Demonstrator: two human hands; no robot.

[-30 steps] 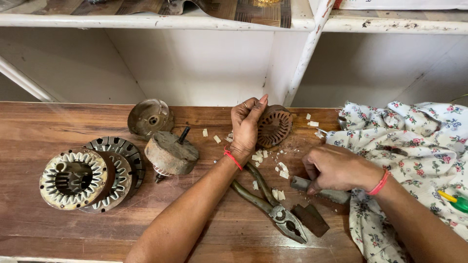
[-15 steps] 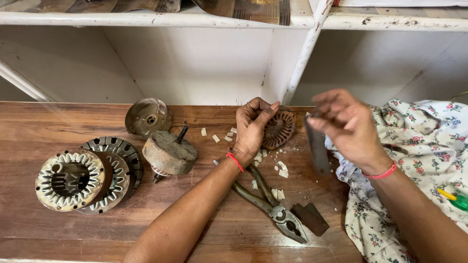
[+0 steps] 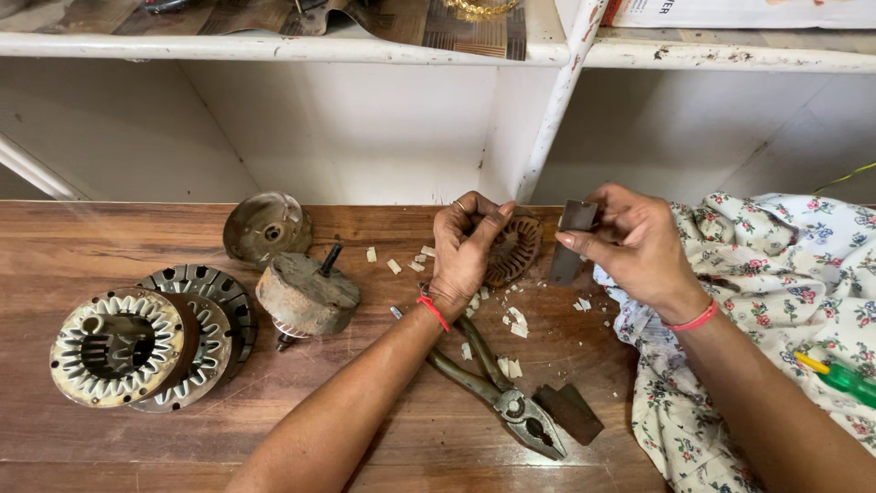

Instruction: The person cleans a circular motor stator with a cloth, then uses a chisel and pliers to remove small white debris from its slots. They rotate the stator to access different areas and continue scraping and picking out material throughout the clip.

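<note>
Your wooden surface (image 3: 109,447) spans the lower frame, with a white shelf unit (image 3: 365,119) rising behind it at 12 o'clock. A floral cloth (image 3: 785,274) covers the surface at 3 o'clock, and a green-handled screwdriver (image 3: 839,376) lies on it.

At 9 o'clock two round motor stators (image 3: 119,345) lie stacked and overlapping, the front one showing pale slot liners. Just beside them, toward the centre, a rusty rotor with a shaft (image 3: 306,292) sits tilted. A dished metal end cover (image 3: 266,228) lies at 11 o'clock of the rotor, close to it.

Your left hand (image 3: 467,248) is at centre, fingers curled and gripping the edge of a small brown slotted stator (image 3: 513,248), which stands tilted on the surface. Your right hand (image 3: 639,245) is at 2 o'clock of centre, pinching a flat grey metal blade (image 3: 570,239) upright, just beside the small stator; whether the two touch I cannot tell.

Pliers (image 3: 497,391) lie under your left forearm at 6 o'clock, jaws pointing to 4 o'clock, with a dark flat metal piece (image 3: 570,411) touching them at the jaw end. Pale insulation scraps (image 3: 516,319) are scattered around the small stator and the pliers.
</note>
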